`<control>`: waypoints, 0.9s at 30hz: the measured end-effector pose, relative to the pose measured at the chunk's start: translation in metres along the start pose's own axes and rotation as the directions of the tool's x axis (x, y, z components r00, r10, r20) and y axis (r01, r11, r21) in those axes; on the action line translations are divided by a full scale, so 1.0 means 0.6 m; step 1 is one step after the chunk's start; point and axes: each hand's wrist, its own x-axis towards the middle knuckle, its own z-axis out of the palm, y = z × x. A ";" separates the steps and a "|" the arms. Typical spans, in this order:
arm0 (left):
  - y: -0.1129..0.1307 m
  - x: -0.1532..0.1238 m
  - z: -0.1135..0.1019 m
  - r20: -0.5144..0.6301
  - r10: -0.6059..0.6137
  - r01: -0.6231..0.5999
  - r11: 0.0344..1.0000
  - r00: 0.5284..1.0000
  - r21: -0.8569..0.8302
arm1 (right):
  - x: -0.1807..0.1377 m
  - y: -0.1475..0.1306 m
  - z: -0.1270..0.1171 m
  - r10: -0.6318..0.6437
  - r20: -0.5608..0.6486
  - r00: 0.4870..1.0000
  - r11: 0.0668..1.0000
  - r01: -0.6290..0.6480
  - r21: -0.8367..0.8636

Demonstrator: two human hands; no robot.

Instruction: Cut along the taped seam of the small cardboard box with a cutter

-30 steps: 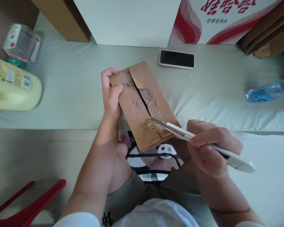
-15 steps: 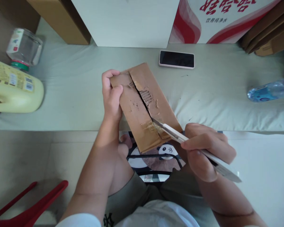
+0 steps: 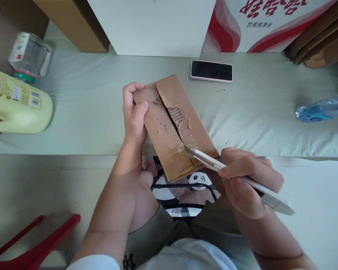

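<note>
My left hand [image 3: 134, 116] grips the far left edge of a small brown cardboard box [image 3: 160, 133], held tilted over the front edge of the pale green table [image 3: 81, 108]. The box's centre seam is slit and torn, with tape still across its near end. My right hand [image 3: 246, 180] holds a white utility knife [image 3: 259, 189]. The knife's blade tip rests in the seam at the taped near end of the box.
A yellow plastic jug [image 3: 17, 108] and a glass jar [image 3: 29, 56] lie at the left. A phone [image 3: 211, 70] lies behind the box, a water bottle [image 3: 322, 108] at the right. Cartons [image 3: 242, 26] line the back. A red chair [image 3: 36, 243] stands lower left.
The knife blade has slid along the seam toward the box's near end, by a small amount. My left hand keeps its grip on the box.
</note>
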 end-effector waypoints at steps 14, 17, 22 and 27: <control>-0.002 -0.002 -0.002 0.014 0.007 -0.008 0.998 1.000 0.064 | -0.005 -0.010 -0.011 0.067 0.016 0.998 0.998 -0.068 0.019; 0.000 -0.002 0.002 -0.009 0.000 0.000 1.000 1.000 0.031 | -0.007 -0.010 -0.015 0.022 0.039 0.999 0.999 -0.023 0.034; 0.003 -0.004 0.004 -0.015 -0.022 0.023 1.000 1.000 0.020 | -0.009 -0.008 -0.012 0.046 0.028 0.999 0.998 -0.047 0.049; 0.002 -0.004 0.002 -0.007 -0.015 0.015 1.000 1.000 0.022 | -0.005 -0.007 -0.008 0.045 0.017 0.999 0.998 -0.046 0.050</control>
